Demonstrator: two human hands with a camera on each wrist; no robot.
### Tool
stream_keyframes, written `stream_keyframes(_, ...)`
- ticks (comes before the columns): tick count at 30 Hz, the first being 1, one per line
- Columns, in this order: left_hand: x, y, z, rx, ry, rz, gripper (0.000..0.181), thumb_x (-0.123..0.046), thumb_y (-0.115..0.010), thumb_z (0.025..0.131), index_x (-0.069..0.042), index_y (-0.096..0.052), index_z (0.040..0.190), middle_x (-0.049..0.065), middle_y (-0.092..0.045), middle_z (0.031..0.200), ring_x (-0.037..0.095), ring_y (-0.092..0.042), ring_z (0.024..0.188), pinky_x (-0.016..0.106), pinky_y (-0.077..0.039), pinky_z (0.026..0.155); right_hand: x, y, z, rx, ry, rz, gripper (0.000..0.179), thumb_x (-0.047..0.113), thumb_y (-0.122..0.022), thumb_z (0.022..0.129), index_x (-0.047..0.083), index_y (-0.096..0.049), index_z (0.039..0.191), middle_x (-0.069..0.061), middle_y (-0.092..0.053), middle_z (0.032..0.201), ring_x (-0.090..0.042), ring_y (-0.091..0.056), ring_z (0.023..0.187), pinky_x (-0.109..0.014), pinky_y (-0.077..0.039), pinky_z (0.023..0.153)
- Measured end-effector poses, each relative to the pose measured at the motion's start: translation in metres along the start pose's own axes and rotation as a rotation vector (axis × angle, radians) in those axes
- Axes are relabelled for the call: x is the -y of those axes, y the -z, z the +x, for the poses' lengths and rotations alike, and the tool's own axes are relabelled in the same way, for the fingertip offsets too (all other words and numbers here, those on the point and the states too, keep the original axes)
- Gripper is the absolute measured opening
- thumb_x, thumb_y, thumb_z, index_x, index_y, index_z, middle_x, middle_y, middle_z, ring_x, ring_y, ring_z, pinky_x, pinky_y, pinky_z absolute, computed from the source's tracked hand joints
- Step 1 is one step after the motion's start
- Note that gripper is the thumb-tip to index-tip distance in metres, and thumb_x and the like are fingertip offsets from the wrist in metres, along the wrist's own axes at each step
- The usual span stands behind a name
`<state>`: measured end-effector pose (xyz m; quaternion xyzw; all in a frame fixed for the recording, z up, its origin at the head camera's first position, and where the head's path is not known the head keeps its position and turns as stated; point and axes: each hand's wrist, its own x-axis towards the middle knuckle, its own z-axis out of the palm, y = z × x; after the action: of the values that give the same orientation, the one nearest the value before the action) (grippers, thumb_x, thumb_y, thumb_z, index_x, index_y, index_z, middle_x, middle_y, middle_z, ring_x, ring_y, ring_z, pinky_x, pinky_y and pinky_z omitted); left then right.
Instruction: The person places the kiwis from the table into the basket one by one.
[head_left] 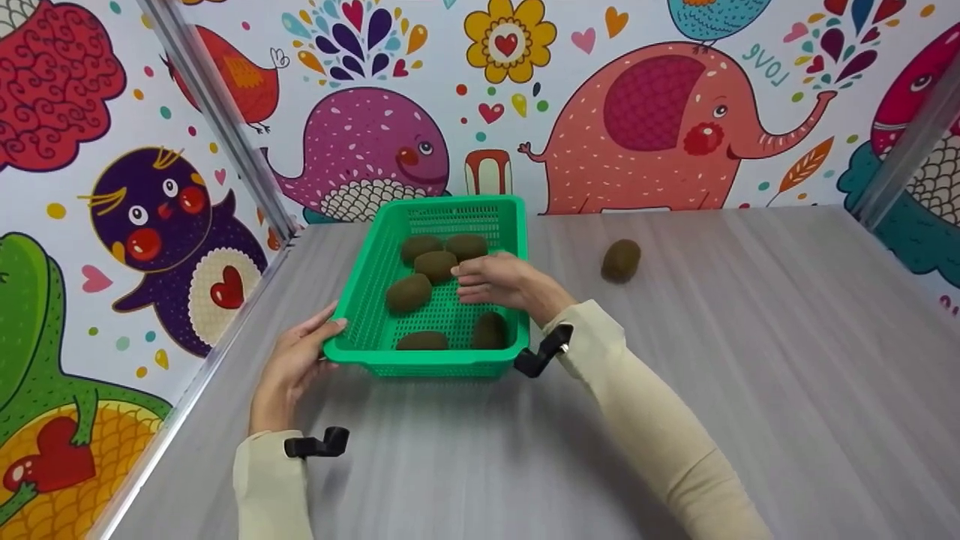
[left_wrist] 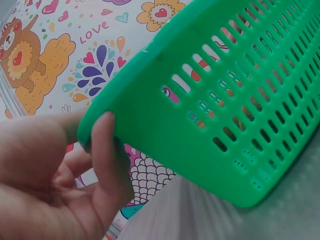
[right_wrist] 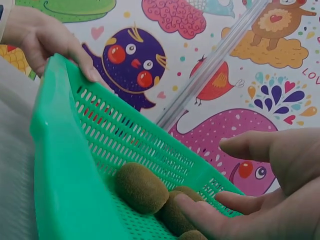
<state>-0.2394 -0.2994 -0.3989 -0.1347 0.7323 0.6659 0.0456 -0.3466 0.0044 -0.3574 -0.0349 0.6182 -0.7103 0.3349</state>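
A green plastic basket [head_left: 427, 361] holds several brown kiwis [head_left: 409, 293]. My left hand [head_left: 296, 356] grips its near left corner, thumb on the rim and fingers underneath; the left wrist view shows the thumb pressed on the green rim [left_wrist: 107, 95]. Over the basket's right side reaches my right hand [head_left: 499, 283], fingers extended and holding nothing. Its fingertips overlap the kiwis [right_wrist: 141, 188] in the right wrist view. Two kiwis near the front wall are partly hidden by the rim. Another kiwi [head_left: 621, 261] lies on the table, right of the basket.
The grey wood-grain table [head_left: 712, 360] extends to both sides of the basket. Cartoon-printed panels [head_left: 495, 112] stand behind it and to the left, with a metal post [head_left: 225, 120] at the back left corner. Each wrist carries a black camera mount [head_left: 319, 444].
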Motion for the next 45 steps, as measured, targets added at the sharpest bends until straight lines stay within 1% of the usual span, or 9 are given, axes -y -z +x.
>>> stream_keyframes(3,-0.001,-0.001,0.0,0.004,0.001,0.013,0.058,-0.028,-0.062,0.101,-0.021,-0.041,0.154,-0.009,-0.067,0.086,0.003,-0.058,0.062,0.019,-0.053,0.058,0.001,0.001,-0.005,-0.013,0.023,-0.007,0.059,0.015,-0.06,0.101,-0.003,-0.034,0.151,-0.02,-0.046,0.151,-0.033,-0.047,0.142,-0.042,-0.044,0.114)
stream_keyframes(7,-0.002,-0.001,0.001,0.005,0.007,0.015,0.058,-0.029,-0.062,0.101,-0.021,-0.04,0.154,-0.009,-0.067,0.085,0.003,-0.058,0.062,0.02,-0.053,0.058,0.003,0.002,-0.013,-0.047,0.07,-0.017,0.054,0.016,-0.06,0.101,-0.001,-0.041,0.148,-0.018,-0.051,0.147,-0.032,-0.053,0.135,-0.044,-0.044,0.114)
stream_keyframes(17,-0.002,0.001,0.001,0.006,0.011,0.008,0.061,-0.03,-0.063,0.1,-0.021,-0.039,0.155,-0.008,-0.068,0.086,0.003,-0.059,0.06,0.02,-0.053,0.058,0.0,0.006,-0.031,-0.126,0.171,-0.058,0.04,0.019,-0.061,0.101,0.003,-0.056,0.137,-0.015,-0.059,0.138,-0.035,-0.054,0.132,-0.041,-0.049,0.109)
stream_keyframes(21,-0.001,0.0,0.001,0.002,0.015,-0.004,0.06,-0.028,-0.064,0.1,-0.021,-0.04,0.154,-0.008,-0.068,0.085,0.003,-0.059,0.06,0.019,-0.053,0.057,-0.004,0.011,-0.038,-0.147,0.24,-0.175,0.04,0.025,-0.063,0.1,0.005,-0.059,0.134,-0.013,-0.06,0.137,-0.035,-0.056,0.131,-0.044,-0.049,0.109)
stream_keyframes(24,-0.001,-0.001,0.002,0.008,0.016,-0.006,0.06,-0.028,-0.064,0.099,-0.021,-0.041,0.154,-0.008,-0.068,0.085,0.003,-0.059,0.061,0.02,-0.053,0.057,-0.007,0.017,-0.043,-0.178,0.288,-0.304,0.044,0.031,-0.065,0.099,0.007,-0.059,0.135,-0.012,-0.059,0.138,-0.034,-0.057,0.129,-0.045,-0.049,0.108)
stream_keyframes(27,-0.002,0.0,0.002,0.01,0.014,-0.004,0.061,-0.028,-0.065,0.099,-0.021,-0.04,0.154,-0.008,-0.068,0.084,0.003,-0.059,0.061,0.02,-0.053,0.058,-0.01,0.022,-0.049,-0.214,0.308,-0.368,0.046,0.034,-0.067,0.097,0.01,-0.059,0.136,-0.009,-0.058,0.138,-0.03,-0.061,0.126,-0.042,-0.051,0.106)
stream_keyframes(31,-0.002,0.0,0.001,0.003,0.016,0.001,0.06,-0.029,-0.063,0.1,-0.021,-0.039,0.155,-0.008,-0.067,0.083,0.003,-0.058,0.06,0.019,-0.052,0.057,-0.012,0.028,-0.054,-0.236,0.33,-0.372,0.046,0.032,-0.067,0.097,0.011,-0.058,0.137,-0.01,-0.058,0.138,-0.026,-0.063,0.122,-0.041,-0.051,0.105)
stream_keyframes(38,-0.002,0.0,0.001,-0.003,0.016,0.0,0.06,-0.03,-0.063,0.1,-0.022,-0.04,0.154,-0.008,-0.067,0.087,0.003,-0.058,0.062,0.019,-0.052,0.058,-0.017,0.042,-0.061,-0.295,0.366,-0.368,0.049,0.028,-0.067,0.097,0.008,-0.055,0.14,-0.014,-0.058,0.138,-0.028,-0.063,0.123,-0.041,-0.053,0.104)
stream_keyframes(45,-0.003,0.0,0.001,-0.004,0.017,-0.011,0.06,-0.029,-0.064,0.1,-0.021,-0.04,0.154,-0.008,-0.067,0.087,0.003,-0.058,0.062,0.019,-0.052,0.057,-0.023,0.058,-0.068,-0.352,0.375,-0.38,0.055,0.031,-0.068,0.096,0.008,-0.053,0.143,-0.013,-0.056,0.141,-0.029,-0.06,0.127,-0.04,-0.053,0.103)
